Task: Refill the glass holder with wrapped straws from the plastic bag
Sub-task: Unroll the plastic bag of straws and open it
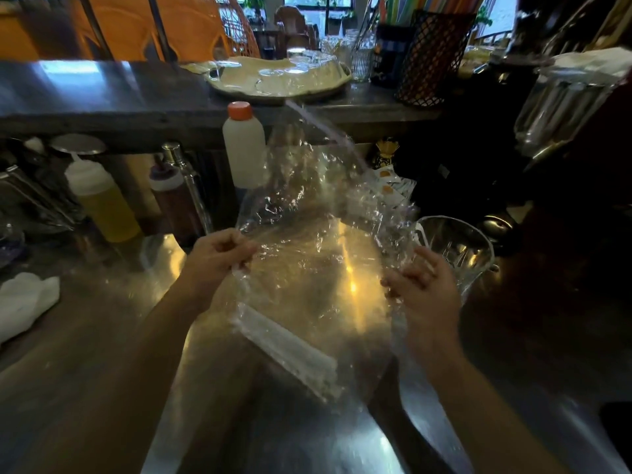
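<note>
- The left hand [219, 256] pinches one edge of the clear plastic bag [318, 234] with closed fingers; the right hand [422, 292] grips the opposite edge.
- The bag hangs spread above the metal surface [273, 432]. A few wrapped straws [290, 350] lie in its low corner, near the person.
- The glass holder [458, 248] stands just beside the right hand and looks empty.
- Risk: the thin film may slip from the fingers, so the straws would slide out onto the surface.
- Risk: the right hand may knock the holder over, because it is so near.
</note>
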